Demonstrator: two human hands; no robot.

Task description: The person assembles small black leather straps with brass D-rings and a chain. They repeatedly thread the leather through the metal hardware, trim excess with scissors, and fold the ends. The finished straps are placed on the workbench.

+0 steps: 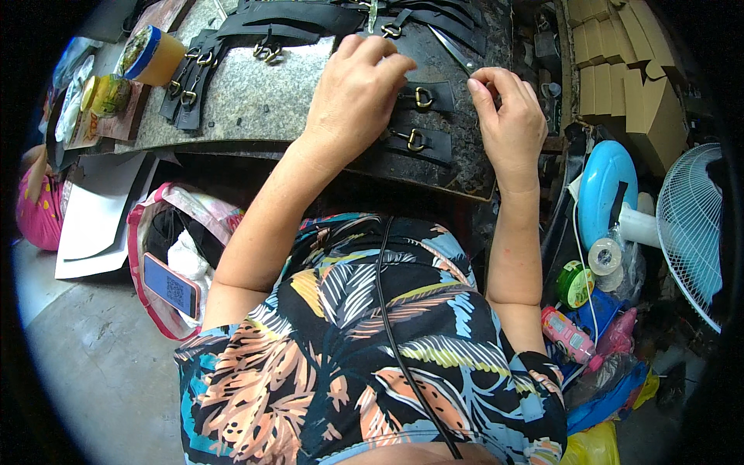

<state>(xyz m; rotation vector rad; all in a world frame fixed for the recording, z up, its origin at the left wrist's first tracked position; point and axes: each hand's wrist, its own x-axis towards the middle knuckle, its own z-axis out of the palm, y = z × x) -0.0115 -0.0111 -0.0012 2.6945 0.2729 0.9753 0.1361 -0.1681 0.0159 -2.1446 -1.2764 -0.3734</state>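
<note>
My left hand (353, 97) hovers over the worktable with its fingers curled inward. Its fingertips are partly hidden, so I cannot make out what they hold, if anything. To its right, my right hand (511, 116) has thumb and forefinger pinched together; anything between them is too small to tell. Just beyond those fingertips lies a pointed silver metal tool (449, 48), perhaps scissors. Between my hands, black straps (432, 145) with brass-coloured buckles (423, 98) lie near the front edge. More black straps (271, 22) with metal rings run along the far side.
The worktable (287, 85) has a grey stone-like slab and dark scraps. A jar (155, 58) and a yellow-lidded container (106, 96) stand at left. Below is a bag (186, 198) with a phone (172, 284). At right are a blue-and-white fan (690, 225) and cardboard boxes (620, 85).
</note>
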